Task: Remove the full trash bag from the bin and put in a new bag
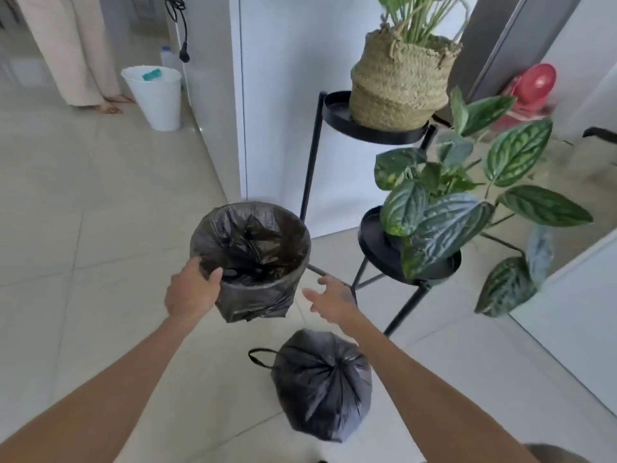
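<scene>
A small round bin (253, 295) stands on the tiled floor, lined with a black bag (250, 238) folded down over its rim. My left hand (192, 292) grips the bin's near-left rim over the bag, thumb inside. To the right of the bin my right hand (334, 299) hovers with fingers spread, holding nothing. A full black trash bag (322, 385), tied shut with a drawstring loop at its left, lies on the floor close in front of me, below my right forearm.
A black metal plant stand (380, 262) with a leafy plant (444, 222) and a woven basket pot (397, 85) stands right of the bin. A white wall corner (240, 128) is behind it. Far left stand a white bucket (157, 98) and a person's feet (112, 106).
</scene>
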